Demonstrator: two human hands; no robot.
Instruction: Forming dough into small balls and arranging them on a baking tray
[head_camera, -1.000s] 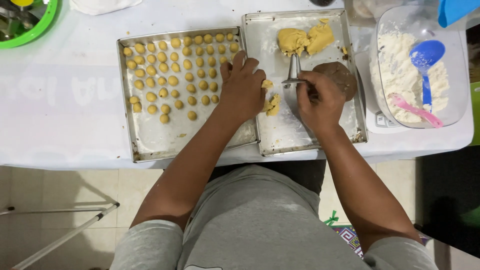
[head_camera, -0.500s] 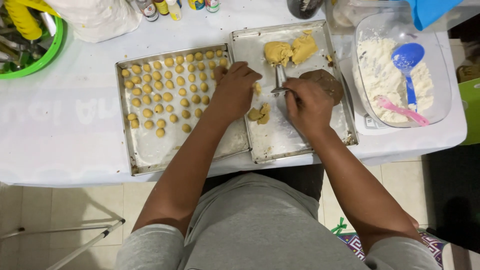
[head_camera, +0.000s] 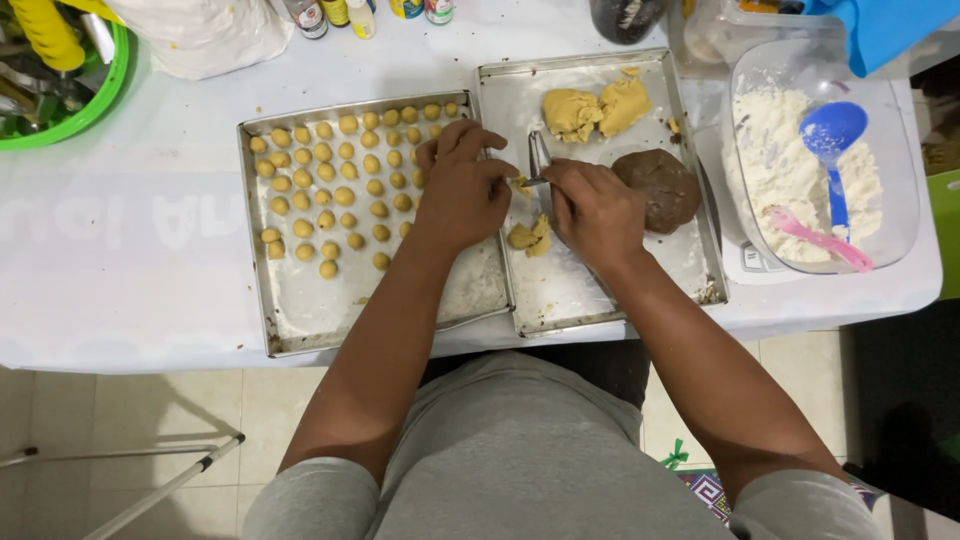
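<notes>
Head view shows the left hand (head_camera: 462, 190) pinching a dough bit (head_camera: 521, 185) off a metal scraper (head_camera: 540, 160) gripped in the right hand (head_camera: 592, 205). Rows of small dough balls (head_camera: 340, 180) half-fill the left tray (head_camera: 290, 320); yellow dough lumps (head_camera: 592, 108) and a brown dough mound (head_camera: 657, 188) remain unshaped on the right tray (head_camera: 600, 300).

Two metal trays (head_camera: 300, 310), two yellow dough lumps (head_camera: 595, 108), one brown lump (head_camera: 660, 188), two plastic scoops (head_camera: 832, 135).

Both hands, left hand (head_camera: 462, 190) and right hand (head_camera: 593, 208), pinch dough (head_camera: 521, 185) off a metal scoop (head_camera: 539, 157).
</notes>
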